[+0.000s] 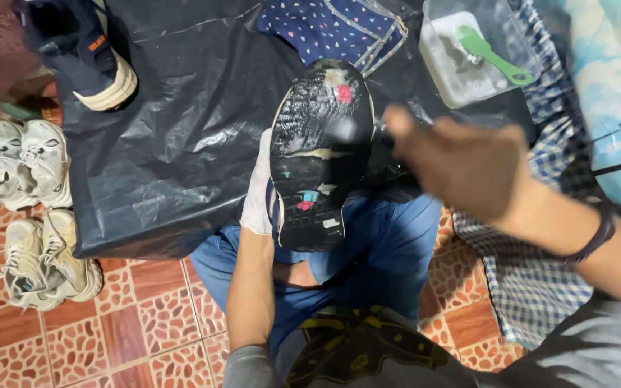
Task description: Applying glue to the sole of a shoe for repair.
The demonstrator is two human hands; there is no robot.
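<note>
Rt hand [461,169] fingers beside upturned shoe [318,154].

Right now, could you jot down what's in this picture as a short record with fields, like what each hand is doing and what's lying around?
Left hand: left hand in a white glove, grip on the black shoe with the worn sole, sole facing up
Right hand: right hand, bare and blurred, beside the sole; whether it holds anything cannot be told
Surface: black plastic sheet
Far side: clear plastic tub holding a green brush
Left of sheet: pale worn sneakers on the red tiled floor
</note>
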